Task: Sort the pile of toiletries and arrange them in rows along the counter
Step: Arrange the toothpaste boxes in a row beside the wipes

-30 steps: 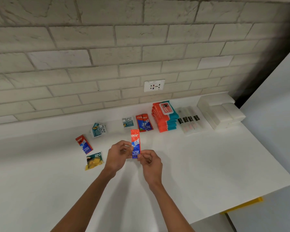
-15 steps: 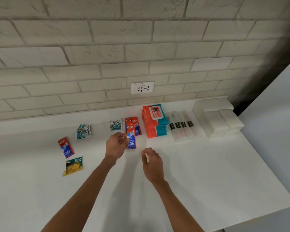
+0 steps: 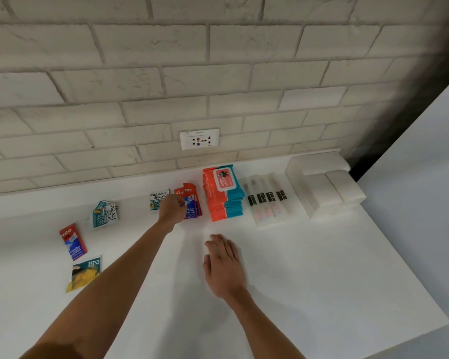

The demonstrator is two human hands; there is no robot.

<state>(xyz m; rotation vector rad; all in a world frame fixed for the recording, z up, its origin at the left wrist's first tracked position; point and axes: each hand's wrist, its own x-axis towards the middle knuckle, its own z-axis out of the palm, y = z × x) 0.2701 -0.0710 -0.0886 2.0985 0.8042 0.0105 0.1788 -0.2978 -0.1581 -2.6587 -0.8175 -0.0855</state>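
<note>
My left hand (image 3: pixel 172 209) pinches a red and blue toothpaste sachet (image 3: pixel 190 200) and holds it over the small stack of like sachets near the back wall. My right hand (image 3: pixel 224 265) hovers flat and empty over the white counter (image 3: pixel 309 281), fingers apart. Just left of the stack lies a white cream silk sachet (image 3: pixel 156 199). To the right stand a stack of orange and teal wipes packs (image 3: pixel 222 195) and a row of wrapped toothbrushes (image 3: pixel 266 200). Farther left lie two overlapping conditioner sachets (image 3: pixel 104 215), another toothpaste sachet (image 3: pixel 73 240) and a yellow and teal sachet (image 3: pixel 84 272).
White soap blocks (image 3: pixel 327 187) are stacked in the back right corner. A wall socket (image 3: pixel 199 139) sits in the brick wall above the row. The counter's right edge drops off at about (image 3: pixel 410 268).
My left hand carried the toothpaste sachet from the middle of the counter back onto the stack by the wall. My right hand let go of it and lowered, open.
</note>
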